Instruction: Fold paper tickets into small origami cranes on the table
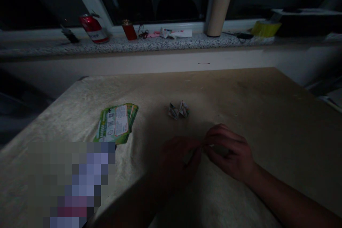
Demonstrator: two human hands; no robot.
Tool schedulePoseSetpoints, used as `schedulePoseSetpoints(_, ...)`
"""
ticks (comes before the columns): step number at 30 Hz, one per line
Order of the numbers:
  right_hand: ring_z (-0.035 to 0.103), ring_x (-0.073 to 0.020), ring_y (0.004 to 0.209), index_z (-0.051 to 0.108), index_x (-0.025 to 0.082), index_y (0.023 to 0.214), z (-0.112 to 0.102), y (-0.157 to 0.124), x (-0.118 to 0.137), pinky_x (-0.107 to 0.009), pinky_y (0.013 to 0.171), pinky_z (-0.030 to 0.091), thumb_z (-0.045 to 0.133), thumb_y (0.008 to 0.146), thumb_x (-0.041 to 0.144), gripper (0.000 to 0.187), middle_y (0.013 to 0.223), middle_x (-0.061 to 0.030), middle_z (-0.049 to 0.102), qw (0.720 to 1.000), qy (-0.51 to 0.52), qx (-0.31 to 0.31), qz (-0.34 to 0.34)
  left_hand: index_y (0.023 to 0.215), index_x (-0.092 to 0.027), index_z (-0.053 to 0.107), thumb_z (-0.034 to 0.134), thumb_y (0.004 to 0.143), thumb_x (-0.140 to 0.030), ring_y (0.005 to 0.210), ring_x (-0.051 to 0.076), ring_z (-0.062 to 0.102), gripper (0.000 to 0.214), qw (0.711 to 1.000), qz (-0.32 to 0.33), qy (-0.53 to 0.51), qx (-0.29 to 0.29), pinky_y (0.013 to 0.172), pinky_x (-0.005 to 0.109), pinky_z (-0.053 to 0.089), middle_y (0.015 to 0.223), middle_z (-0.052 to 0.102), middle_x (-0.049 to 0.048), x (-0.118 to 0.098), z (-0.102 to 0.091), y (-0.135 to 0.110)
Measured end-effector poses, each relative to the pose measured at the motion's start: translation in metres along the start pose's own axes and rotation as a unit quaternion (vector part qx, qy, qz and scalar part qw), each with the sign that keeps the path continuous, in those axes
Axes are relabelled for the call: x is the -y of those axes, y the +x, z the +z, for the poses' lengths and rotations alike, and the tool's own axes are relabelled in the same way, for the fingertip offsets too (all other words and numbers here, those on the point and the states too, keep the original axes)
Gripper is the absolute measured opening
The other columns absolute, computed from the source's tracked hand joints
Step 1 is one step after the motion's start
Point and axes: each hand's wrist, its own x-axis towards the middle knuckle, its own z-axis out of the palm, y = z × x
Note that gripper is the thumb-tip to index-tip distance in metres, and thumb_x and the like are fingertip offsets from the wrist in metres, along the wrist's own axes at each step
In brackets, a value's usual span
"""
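Left hand and right hand meet fingertip to fingertip over the bench, both pinched narrow on a barely visible pale scrap, with two folded paper pieces lying just beyond the left hand and a green packet farther left.

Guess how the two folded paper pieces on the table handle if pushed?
Folded paper pieces: probably very light, so a nudge likely slides them across the flat table. Creased, peaked shapes suggest they'd crush under a firm pinch. Unlikely to roll.
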Motion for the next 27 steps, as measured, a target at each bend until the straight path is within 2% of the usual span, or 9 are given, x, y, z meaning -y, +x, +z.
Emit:
schedulePoseSetpoints(5,0.064,-0.0216,0.071,0.070,0.019,0.087,0.000,0.002,0.003,-0.039,0.066,0.051,0.071,0.082,0.009,0.011,0.078,-0.0063,0.068,1.000,-0.020,-0.001,0.007,0.096,-0.020,0.070,0.060,0.093,-0.015,0.077,0.018,0.074,0.011,0.999,0.028,0.009,0.014,0.076,0.030,0.058,0.087,0.079,0.0033,0.003,0.000,0.000)
schedulePoseSetpoints(9,0.064,-0.0206,0.069,0.068,0.020,0.083,0.001,0.002,0.005,-0.037,0.064,0.051,0.069,0.082,0.010,0.010,0.076,-0.0052,0.068,0.999,-0.033,-0.016,0.035,0.096,-0.018,0.070,0.060,0.093,-0.014,0.078,0.017,0.074,0.012,0.998,0.057,-0.001,-0.002,0.076,0.029,0.058,0.087,0.079,0.0047,0.003,-0.003,0.001)
schedulePoseSetpoints(14,0.066,-0.0181,0.067,0.068,0.020,0.079,-0.002,0.002,0.000,-0.031,0.062,0.051,0.068,0.082,0.011,0.010,0.073,-0.0030,0.068,0.995,-0.038,-0.026,0.094,0.096,-0.019,0.070,0.059,0.093,-0.014,0.078,0.017,0.074,0.013,0.999,0.048,0.014,-0.014,0.076,0.029,0.059,0.088,0.079,0.0044,0.003,-0.006,0.001)
schedulePoseSetpoints(20,0.067,-0.0163,0.070,0.067,0.021,0.080,-0.009,-0.004,-0.014,-0.029,0.065,0.053,0.067,0.086,0.015,0.009,0.076,-0.0016,0.070,0.983,-0.034,-0.069,0.167,0.095,-0.019,0.069,0.063,0.090,-0.012,0.078,0.016,0.075,0.011,0.997,0.040,0.012,-0.062,0.074,0.028,0.060,0.086,0.079,0.0038,0.002,-0.008,0.001)
schedulePoseSetpoints(22,0.069,-0.0178,0.075,0.068,0.022,0.087,-0.009,-0.005,-0.013,-0.030,0.068,0.055,0.064,0.089,0.017,0.007,0.082,-0.0030,0.071,0.984,-0.025,-0.073,0.160,0.093,-0.019,0.070,0.063,0.090,-0.013,0.076,0.015,0.075,0.009,0.998,0.013,0.013,-0.068,0.074,0.028,0.061,0.085,0.079,0.0036,0.001,-0.007,0.002)
schedulePoseSetpoints(25,0.070,-0.0216,0.087,0.069,0.022,0.100,-0.006,-0.004,-0.008,-0.035,0.073,0.056,0.065,0.090,0.017,0.013,0.092,-0.0066,0.072,0.993,-0.004,-0.034,0.113,0.093,-0.020,0.070,0.063,0.091,-0.016,0.073,0.015,0.074,0.008,0.998,-0.023,-0.003,-0.063,0.071,0.027,0.061,0.084,0.078,0.0028,0.000,-0.005,0.002)
schedulePoseSetpoints(27,0.068,-0.0219,0.084,0.070,0.022,0.101,-0.002,-0.002,-0.004,-0.036,0.071,0.056,0.068,0.088,0.014,0.015,0.089,-0.0069,0.072,0.998,0.004,-0.009,0.070,0.094,-0.020,0.069,0.063,0.090,-0.017,0.073,0.015,0.074,0.008,0.998,-0.023,-0.015,-0.058,0.071,0.027,0.060,0.083,0.078,0.0028,0.000,-0.003,0.002)
